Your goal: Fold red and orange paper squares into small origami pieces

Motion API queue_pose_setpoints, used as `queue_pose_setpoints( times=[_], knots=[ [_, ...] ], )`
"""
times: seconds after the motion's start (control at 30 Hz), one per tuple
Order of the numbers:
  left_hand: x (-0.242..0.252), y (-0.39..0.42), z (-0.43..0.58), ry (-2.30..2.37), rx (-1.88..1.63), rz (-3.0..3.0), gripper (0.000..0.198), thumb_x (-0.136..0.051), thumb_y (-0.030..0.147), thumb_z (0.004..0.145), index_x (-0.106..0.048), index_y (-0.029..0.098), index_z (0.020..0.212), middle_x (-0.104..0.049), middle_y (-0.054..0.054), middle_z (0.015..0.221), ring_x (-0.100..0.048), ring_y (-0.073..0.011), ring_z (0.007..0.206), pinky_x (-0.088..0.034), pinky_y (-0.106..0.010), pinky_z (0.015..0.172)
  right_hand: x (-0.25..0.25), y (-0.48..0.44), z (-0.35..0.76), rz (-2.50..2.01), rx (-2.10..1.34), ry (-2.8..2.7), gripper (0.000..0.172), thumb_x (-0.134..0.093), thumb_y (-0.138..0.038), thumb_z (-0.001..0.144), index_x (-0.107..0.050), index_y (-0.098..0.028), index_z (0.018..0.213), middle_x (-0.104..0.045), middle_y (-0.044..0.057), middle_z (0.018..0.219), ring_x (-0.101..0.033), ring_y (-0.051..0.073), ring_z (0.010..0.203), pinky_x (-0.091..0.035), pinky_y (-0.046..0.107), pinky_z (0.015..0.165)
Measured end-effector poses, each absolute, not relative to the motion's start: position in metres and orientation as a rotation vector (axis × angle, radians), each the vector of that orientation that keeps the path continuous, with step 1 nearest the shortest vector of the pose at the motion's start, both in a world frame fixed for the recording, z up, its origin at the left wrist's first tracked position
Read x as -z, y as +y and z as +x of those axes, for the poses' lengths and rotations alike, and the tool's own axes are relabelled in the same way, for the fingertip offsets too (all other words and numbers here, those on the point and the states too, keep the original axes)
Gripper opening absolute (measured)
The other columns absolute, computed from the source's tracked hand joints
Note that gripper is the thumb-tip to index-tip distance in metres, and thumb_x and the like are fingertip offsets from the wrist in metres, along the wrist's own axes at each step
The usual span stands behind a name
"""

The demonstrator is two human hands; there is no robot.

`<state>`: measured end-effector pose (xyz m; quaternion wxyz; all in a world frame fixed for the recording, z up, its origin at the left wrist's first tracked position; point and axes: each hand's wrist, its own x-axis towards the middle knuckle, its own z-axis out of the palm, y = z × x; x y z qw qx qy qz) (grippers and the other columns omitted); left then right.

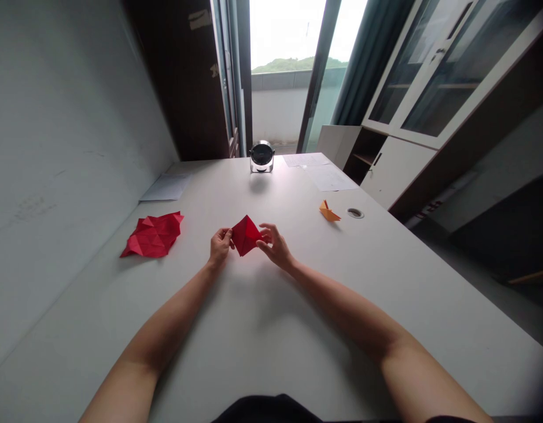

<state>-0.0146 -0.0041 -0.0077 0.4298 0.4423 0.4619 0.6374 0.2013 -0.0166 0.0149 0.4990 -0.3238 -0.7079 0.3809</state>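
The red diamond [246, 236] is folded paper, held over the table [271, 317] in front of the person. Think of a clock on it, with twelve at the far tip. The left hand [221, 245] pinches the nine o'clock corner between thumb and fingers. The right hand [275, 245] has the three o'clock corner between its thumb and fingers, with some fingers spread; I cannot tell how tight it holds.

The diamond should be very light. It looks thin, so it may bend or tear if pulled hard, but the folded layers should make it a bit stiff. Paper is not very slippery, so a soft pinch should do. The side corners look like good spots to hold. Squeezing the middle could squash the folds.

Over at nine o'clock lies a red sheet [154, 235], open and full of creases. It looks floppier, so an edge is best to hold. A little orange fold [328, 211] sits just before three o'clock. Its thin points could bend easily.
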Motion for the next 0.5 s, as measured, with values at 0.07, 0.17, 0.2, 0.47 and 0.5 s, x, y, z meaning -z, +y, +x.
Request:
queue_pose_setpoints(
  times=[0.07, 0.17, 0.2, 0.47, 0.5],
  knots=[
    [0.006, -0.005, -0.014, 1.145, -1.586, 1.092, 0.038, -0.071, 0.052, 0.080, -0.062, 0.017, 0.091, -0.059, 0.001, 0.074, -0.049, -0.0071, 0.049, -0.042, -0.022, 0.047, -0.014, -0.015, 0.200, -0.796, -0.950, -1.706, 0.056, -0.068, -0.048, 0.086, -0.046, -0.025, 0.131, -0.069, 0.006, 0.099, -0.067, 0.018, 0.080, -0.053, 0.031, 0.073],
    [0.003, -0.006, -0.014, 1.116, -1.562, 1.071, 0.039, -0.073, 0.051, 0.078, -0.062, 0.017, 0.092, -0.060, 0.001, 0.075, -0.052, -0.0072, 0.051, -0.046, -0.023, 0.050, -0.010, -0.011, 0.198, -0.809, -1.052, -1.641, 0.042, -0.068, -0.047, 0.085, -0.058, -0.021, 0.117, -0.069, 0.005, 0.092, -0.065, 0.018, 0.078, -0.053, 0.032, 0.073],
    [0.002, -0.006, -0.013, 1.097, -1.553, 1.066, 0.039, -0.074, 0.050, 0.077, -0.062, 0.017, 0.093, -0.061, 0.001, 0.077, -0.054, -0.0074, 0.052, -0.048, -0.024, 0.052, -0.009, -0.009, 0.198, -0.808, -1.097, -1.618, 0.037, -0.067, -0.047, 0.084, -0.062, -0.020, 0.107, -0.069, 0.004, 0.087, -0.064, 0.017, 0.076, -0.053, 0.031, 0.071],
    [-0.001, -0.010, -0.012, 1.011, -1.448, 1.107, 0.038, -0.075, 0.044, 0.077, -0.062, 0.016, 0.097, -0.070, -0.004, 0.088, -0.067, -0.0137, 0.066, -0.058, -0.036, 0.074, -0.004, 0.001, 0.202, -0.806, -1.284, -1.472, 0.039, -0.067, -0.052, 0.081, -0.070, -0.018, 0.099, -0.071, 0.006, 0.090, -0.061, 0.017, 0.079, -0.053, 0.031, 0.070],
    [-0.001, -0.010, -0.012, 1.005, -1.444, 1.107, 0.038, -0.075, 0.044, 0.077, -0.062, 0.016, 0.097, -0.070, -0.004, 0.088, -0.067, -0.0145, 0.068, -0.058, -0.037, 0.077, -0.004, 0.001, 0.202, -0.799, -1.307, -1.467, 0.039, -0.067, -0.053, 0.082, -0.071, -0.018, 0.098, -0.071, 0.006, 0.090, -0.062, 0.017, 0.078, -0.053, 0.032, 0.072]
  ],
)
